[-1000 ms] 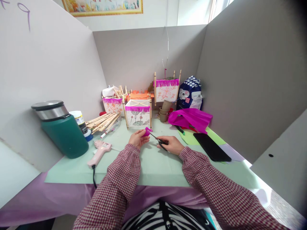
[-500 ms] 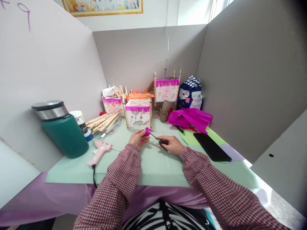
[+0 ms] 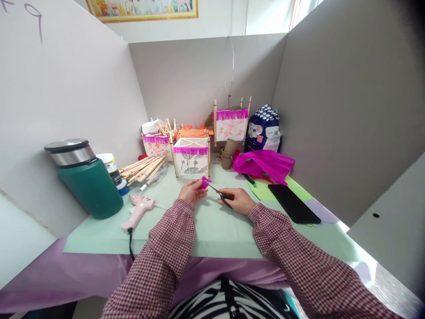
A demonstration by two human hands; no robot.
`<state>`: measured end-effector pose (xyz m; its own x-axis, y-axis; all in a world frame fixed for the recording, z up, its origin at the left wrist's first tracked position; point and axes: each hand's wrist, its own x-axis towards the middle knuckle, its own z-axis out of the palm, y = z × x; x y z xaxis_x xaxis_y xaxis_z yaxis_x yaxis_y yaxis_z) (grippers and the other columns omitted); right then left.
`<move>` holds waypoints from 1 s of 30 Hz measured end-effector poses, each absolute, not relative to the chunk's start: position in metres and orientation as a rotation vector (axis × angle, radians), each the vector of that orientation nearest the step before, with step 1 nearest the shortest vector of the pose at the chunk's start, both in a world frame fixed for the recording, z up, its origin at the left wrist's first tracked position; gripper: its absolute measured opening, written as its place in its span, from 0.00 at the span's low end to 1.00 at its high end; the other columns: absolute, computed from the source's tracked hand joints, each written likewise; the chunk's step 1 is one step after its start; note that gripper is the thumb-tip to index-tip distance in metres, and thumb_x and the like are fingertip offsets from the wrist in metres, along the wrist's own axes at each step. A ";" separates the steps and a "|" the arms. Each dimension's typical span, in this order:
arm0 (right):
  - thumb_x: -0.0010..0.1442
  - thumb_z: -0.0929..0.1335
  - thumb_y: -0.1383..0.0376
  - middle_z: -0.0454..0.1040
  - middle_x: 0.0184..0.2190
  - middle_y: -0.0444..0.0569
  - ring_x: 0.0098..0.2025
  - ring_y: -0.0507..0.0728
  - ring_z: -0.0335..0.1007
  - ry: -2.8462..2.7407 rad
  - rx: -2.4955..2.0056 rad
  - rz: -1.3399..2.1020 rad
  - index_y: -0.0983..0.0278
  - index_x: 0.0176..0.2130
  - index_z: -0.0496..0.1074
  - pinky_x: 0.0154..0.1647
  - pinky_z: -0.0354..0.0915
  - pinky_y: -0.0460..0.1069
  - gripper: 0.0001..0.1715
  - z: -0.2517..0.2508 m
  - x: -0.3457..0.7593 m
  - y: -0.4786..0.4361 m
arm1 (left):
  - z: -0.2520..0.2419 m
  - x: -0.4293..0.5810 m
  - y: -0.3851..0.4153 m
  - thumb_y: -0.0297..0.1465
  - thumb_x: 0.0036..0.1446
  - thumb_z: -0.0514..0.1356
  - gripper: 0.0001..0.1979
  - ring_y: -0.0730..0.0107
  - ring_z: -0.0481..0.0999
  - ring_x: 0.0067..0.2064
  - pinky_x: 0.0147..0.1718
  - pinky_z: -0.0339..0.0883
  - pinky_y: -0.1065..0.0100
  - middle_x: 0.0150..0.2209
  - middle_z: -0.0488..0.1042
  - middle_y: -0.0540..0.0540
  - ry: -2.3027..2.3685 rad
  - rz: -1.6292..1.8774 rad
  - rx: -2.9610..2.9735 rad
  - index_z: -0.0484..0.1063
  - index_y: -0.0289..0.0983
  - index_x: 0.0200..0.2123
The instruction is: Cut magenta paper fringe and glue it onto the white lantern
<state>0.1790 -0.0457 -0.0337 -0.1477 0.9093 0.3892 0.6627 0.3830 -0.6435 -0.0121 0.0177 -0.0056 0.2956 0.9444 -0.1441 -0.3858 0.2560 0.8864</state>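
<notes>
Nearest us, two checked sleeves (image 3: pixel 172 239) reach in over the near edge of the worktop (image 3: pixel 226 237). Toward its near left corner we see a pink glue gun (image 3: pixel 140 211) lying with its black cord running to that edge; a green bottle (image 3: pixel 91 188) stands along the left edge. Near the right edge lies a black phone (image 3: pixel 294 204). Around the worktop's middle, our right hand (image 3: pixel 241 201) grips black scissors (image 3: pixel 226 200), their blade tips at a small piece of magenta paper (image 3: pixel 203 182). Our left hand (image 3: pixel 190 193) pinches that piece between thumb and fingers. Just beyond it we find a fringed box (image 3: pixel 192 164) framed with sticks, a stick bundle (image 3: pixel 148 169) on its left and, toward the right edge, a crumpled magenta sheet (image 3: pixel 265 163). By the far edge, we see a dark blue bag (image 3: pixel 264 130) near the far right corner.
</notes>
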 end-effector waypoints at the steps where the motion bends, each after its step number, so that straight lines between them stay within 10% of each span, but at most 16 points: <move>1: 0.50 0.70 0.55 0.76 0.30 0.47 0.29 0.52 0.68 -1.890 -1.358 0.414 0.64 0.45 0.75 0.31 0.64 0.46 0.25 -0.034 0.179 -0.045 | -0.006 -0.012 0.018 0.27 0.50 0.63 0.08 0.73 0.74 0.22 0.21 0.71 0.72 0.27 0.74 0.47 0.804 1.047 0.861 0.68 0.32 0.34; 30: 0.49 0.70 0.56 0.75 0.27 0.45 0.27 0.52 0.67 -1.880 -1.341 0.397 0.63 0.45 0.75 0.29 0.63 0.46 0.24 -0.037 0.180 -0.043 | -0.001 -0.010 0.013 0.27 0.49 0.65 0.08 0.73 0.74 0.22 0.20 0.70 0.72 0.26 0.74 0.46 0.823 1.055 0.866 0.69 0.31 0.32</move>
